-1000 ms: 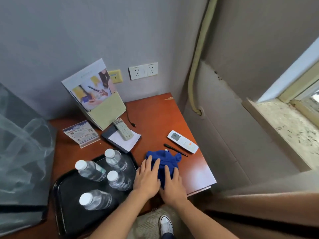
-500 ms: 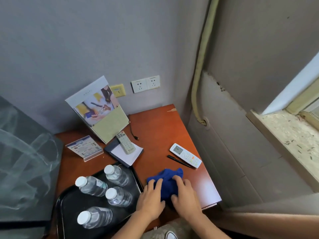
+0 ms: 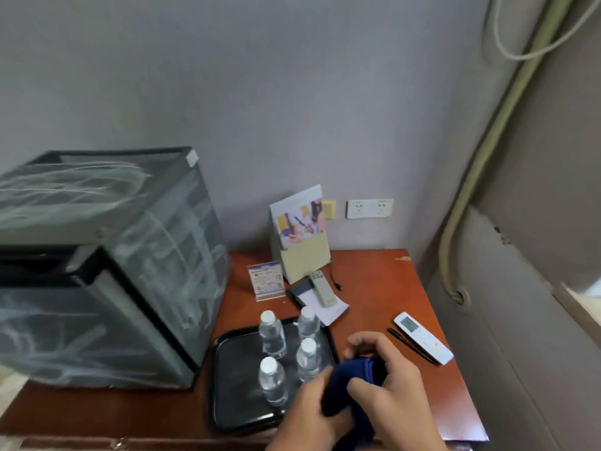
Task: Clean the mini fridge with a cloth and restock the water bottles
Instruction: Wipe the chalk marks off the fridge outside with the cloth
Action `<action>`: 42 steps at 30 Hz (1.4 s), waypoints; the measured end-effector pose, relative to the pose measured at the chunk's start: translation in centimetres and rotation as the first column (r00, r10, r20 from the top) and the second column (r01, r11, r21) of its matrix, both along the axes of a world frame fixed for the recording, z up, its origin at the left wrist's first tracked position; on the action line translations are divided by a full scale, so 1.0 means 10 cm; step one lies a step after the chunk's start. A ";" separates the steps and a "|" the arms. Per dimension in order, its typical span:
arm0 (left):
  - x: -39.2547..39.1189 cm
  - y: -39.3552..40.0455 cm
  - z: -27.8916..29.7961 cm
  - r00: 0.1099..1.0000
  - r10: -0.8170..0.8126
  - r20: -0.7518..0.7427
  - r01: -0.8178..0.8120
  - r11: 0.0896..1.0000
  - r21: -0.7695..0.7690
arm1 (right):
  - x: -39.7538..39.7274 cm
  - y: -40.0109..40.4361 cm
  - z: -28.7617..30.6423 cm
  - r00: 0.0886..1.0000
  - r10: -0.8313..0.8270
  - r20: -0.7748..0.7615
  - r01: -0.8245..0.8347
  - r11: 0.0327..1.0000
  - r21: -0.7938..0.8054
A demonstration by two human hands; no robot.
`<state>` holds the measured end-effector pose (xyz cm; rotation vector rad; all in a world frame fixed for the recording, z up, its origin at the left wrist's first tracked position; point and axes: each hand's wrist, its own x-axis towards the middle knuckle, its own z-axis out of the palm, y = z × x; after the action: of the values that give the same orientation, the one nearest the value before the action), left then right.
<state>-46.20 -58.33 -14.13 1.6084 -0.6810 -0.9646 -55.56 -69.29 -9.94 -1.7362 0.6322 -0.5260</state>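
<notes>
A dark blue cloth [image 3: 351, 382] is bunched up between both hands above the table's front edge. My left hand [image 3: 309, 411] grips it from the left and below; my right hand [image 3: 387, 382] curls over it from the right. The black mini fridge [image 3: 107, 271], smeared with whitish streaks, stands on the left of the wooden table [image 3: 374, 288]. Several capped water bottles [image 3: 271, 335] stand upright on a black tray [image 3: 234, 385] just left of my hands.
A white remote [image 3: 422, 336] and a black pen [image 3: 411, 345] lie right of my hands. Behind the tray are a second remote [image 3: 322, 288] on paper, a small card stand [image 3: 268, 281] and a brochure holder [image 3: 300, 232]. A wall with a pipe [image 3: 481, 177] closes the right side.
My view swung left, bringing the fridge into sight. Both hands went from pressing flat on the cloth on the table to gripping it and lifting it bunched between them.
</notes>
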 end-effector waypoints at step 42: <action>3.49 2.74 1.49 0.104 -0.237 0.966 -0.336 0.906 0.258 | 2.63 2.24 1.51 0.930 -0.040 0.365 0.152 0.946 -0.285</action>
<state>-11.29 -30.98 0.72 2.6567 -1.3774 0.3660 -29.22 -46.88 5.16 -1.8415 0.3910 -1.0294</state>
